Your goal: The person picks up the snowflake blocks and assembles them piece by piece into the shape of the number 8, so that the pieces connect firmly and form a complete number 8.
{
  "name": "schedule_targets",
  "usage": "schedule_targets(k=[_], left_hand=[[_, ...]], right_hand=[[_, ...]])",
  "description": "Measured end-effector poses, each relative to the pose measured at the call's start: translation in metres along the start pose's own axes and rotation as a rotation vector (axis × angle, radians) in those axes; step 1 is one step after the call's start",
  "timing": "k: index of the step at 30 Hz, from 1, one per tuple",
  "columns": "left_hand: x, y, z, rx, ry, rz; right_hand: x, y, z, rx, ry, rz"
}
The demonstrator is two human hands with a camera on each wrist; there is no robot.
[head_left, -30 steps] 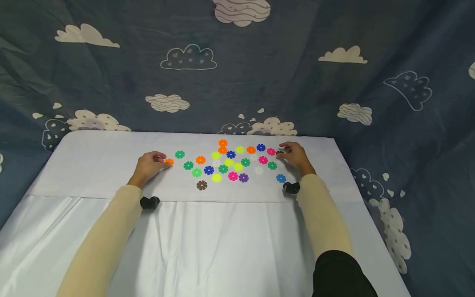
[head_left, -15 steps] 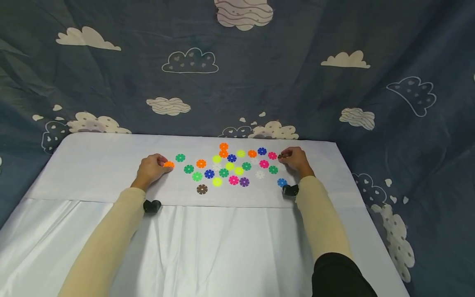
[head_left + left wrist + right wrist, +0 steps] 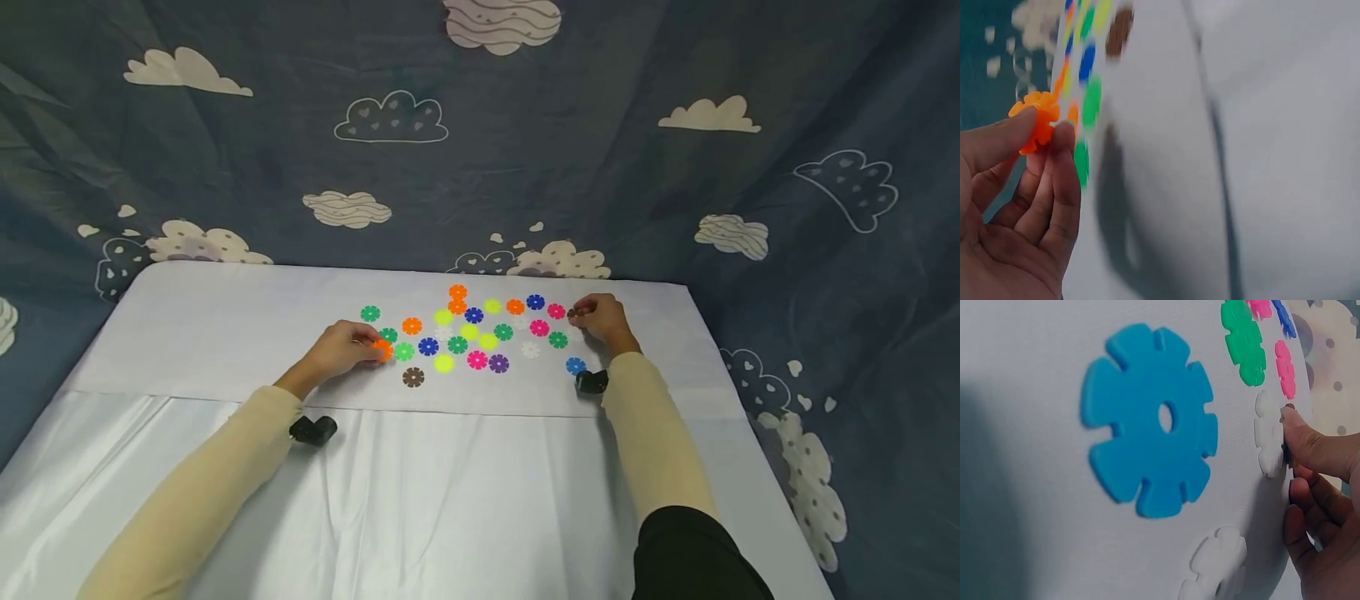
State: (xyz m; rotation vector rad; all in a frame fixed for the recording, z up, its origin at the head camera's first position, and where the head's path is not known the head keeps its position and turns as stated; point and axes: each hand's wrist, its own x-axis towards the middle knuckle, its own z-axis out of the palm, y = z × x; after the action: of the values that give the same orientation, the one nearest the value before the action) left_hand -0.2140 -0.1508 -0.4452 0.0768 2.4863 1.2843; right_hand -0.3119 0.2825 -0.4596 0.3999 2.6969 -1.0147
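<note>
My left hand pinches an orange notched plastic disc between thumb and fingers. In the left wrist view the orange disc stands tilted at the fingertips, above the white cloth. Close by in the head view lie a green disc and a light green disc. At the right end of the spread, my right hand pinches a brown disc, mostly covered by the thumb in the right wrist view. A pink disc lies just left of it.
Several notched discs, among them a purple disc and a brown disc, lie flat on the white cloth. A blue disc lies near the right wrist. A dark cloud-patterned curtain hangs behind the table.
My left hand has carried the orange disc to the right, up to the green discs. The right hand stays in nearly the same place with the brown disc. The head view shifts slightly.
</note>
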Motion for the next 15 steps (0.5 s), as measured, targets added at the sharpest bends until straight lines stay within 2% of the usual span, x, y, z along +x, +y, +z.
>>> schedule_targets(k=[4,8,15], left_hand=[[-0.009,0.016,0.022,-0.074,-0.082,0.045],[-0.015,0.03,0.042,-0.104,-0.128,0.078],[-0.022,0.036,0.069,-0.171,-0.156,0.062]], right_hand=[[0.001,-0.001,0.0,0.003,0.0,0.005],[0.001,-0.002,0.0,-0.002,0.002,-0.003],[0.001,0.001,-0.001,-0.001,-0.01,-0.011]])
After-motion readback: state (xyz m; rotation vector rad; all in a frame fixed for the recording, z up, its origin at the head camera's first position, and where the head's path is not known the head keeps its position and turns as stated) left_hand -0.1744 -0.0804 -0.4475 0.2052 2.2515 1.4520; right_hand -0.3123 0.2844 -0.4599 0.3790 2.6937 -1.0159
